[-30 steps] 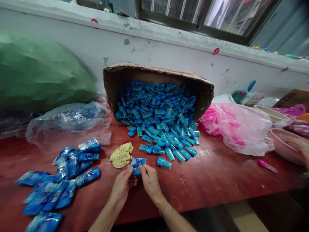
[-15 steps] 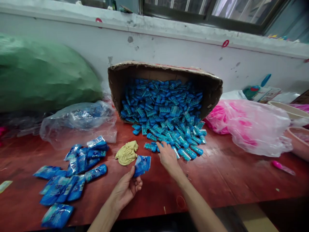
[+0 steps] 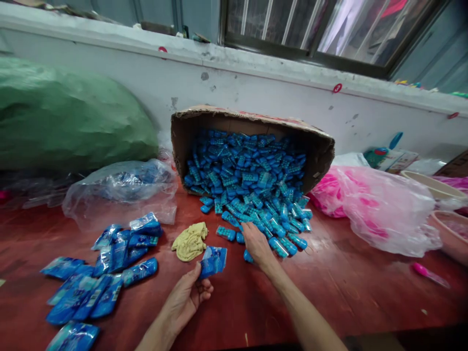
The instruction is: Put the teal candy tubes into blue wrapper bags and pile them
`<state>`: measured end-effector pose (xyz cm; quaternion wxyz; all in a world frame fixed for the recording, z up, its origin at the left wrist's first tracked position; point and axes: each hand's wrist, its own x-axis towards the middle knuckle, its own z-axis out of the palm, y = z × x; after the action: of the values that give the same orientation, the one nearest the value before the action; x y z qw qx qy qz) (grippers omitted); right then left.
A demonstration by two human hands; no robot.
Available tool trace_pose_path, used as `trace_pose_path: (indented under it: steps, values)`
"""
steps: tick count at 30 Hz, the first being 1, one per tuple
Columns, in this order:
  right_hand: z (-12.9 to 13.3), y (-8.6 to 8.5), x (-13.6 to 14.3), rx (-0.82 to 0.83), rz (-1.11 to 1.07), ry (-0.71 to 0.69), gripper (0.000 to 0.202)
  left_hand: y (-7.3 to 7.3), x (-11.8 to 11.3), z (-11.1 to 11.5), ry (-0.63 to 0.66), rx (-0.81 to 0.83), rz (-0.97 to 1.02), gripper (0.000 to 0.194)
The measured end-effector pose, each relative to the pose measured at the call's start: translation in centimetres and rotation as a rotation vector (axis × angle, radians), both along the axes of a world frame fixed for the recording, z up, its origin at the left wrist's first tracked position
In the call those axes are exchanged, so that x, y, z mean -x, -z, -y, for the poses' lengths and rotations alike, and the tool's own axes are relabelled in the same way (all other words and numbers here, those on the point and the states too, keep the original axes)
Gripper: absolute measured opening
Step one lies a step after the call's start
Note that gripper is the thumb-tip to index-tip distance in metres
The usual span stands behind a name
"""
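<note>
The small blue pouch (image 3: 213, 261) is being pinched by its lower edge in the left hand (image 3: 186, 297), above the red counter (image 3: 329, 282). The right hand (image 3: 258, 245), fingers spread, is pressing on the blue pieces (image 3: 278, 239) spilling from the tipped carton (image 3: 318, 146); lifting one piece cleanly should suit the pouch's narrow mouth.

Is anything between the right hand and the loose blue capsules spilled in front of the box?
Nothing visible. The right hand already lies on the near edge of the blue capsules spilling from the cardboard box. The yellow cloth lies off to its left, apart.
</note>
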<state>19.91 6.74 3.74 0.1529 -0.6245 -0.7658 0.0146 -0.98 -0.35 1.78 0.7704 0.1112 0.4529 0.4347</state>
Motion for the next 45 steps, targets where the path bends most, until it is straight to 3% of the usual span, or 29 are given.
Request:
trace_pose_path:
  steps: [2, 6, 11, 13, 17, 21, 23, 26, 28, 31, 35, 38, 40, 45]
  values:
    - [0.0, 0.2, -0.2, -0.052, -0.101, 0.026, 0.033, 0.2, 0.0, -0.2, -0.01, -0.023, -0.002, 0.016]
    - [0.7, 0.2, -0.4, -0.145, -0.596, 0.116, 0.034, 0.4, -0.1, -0.6, -0.031, -0.044, -0.007, 0.014]
    - [2.8, 0.0, 0.3, 0.095, -1.231, 0.235, 0.04, 0.6, -0.1, -0.6, -0.013, -0.086, -0.039, 0.021]
    - [3.8, 0.2, 0.6, 0.176, -1.39, 0.273, 0.041, 1.0, 0.2, -0.7, 0.035, -0.121, -0.144, 0.028]
    - [5.3, 0.8, 1.3, 0.356, -1.621, 0.344, 0.043, 1.8, 0.9, -1.2, 0.215, -0.211, -0.561, 0.037]
    - [5.9, 0.7, 1.9, 0.407, -1.686, 0.359, 0.042, 1.6, 1.2, -1.6, 0.339, -0.253, -0.71, 0.026]
    - [5.9, 0.4, 2.0, 0.395, -1.685, 0.36, 0.039, 0.8, 1.2, -1.3, 0.26, -0.295, -0.692, 0.021]
    - [5.9, -0.4, 2.3, 0.378, -1.695, 0.355, 0.037, -1.1, 0.9, -0.5, -0.017, -0.393, -0.805, 0.04]
    - [6.3, -1.0, 3.0, 0.385, -1.742, 0.334, 0.036, -2.3, 0.2, 0.0, -0.114, -0.466, -0.888, 0.052]
    - [7.3, -1.7, 4.8, 0.417, -1.844, 0.282, 0.038, -3.5, -1.3, 0.1, -0.006, -0.5, -0.656, 0.053]
    - [8.0, -1.9, 5.9, 0.494, -1.839, 0.191, 0.043, -3.5, -2.4, -0.6, 0.132, -0.354, -0.227, 0.036]
    - [6.8, -1.7, 5.0, 0.468, -1.753, 0.129, 0.038, -3.3, -2.0, -0.5, 0.179, -0.286, -0.11, 0.03]
    - [5.3, -1.8, 4.4, 0.437, -1.813, 0.105, 0.039, -3.2, -1.7, -0.1, 0.245, -0.247, -0.046, 0.029]
    - [3.5, -2.3, 5.0, 0.797, -1.9, -0.227, 0.05, -3.0, -1.6, 0.7, 0.277, -0.2, 0.026, 0.028]
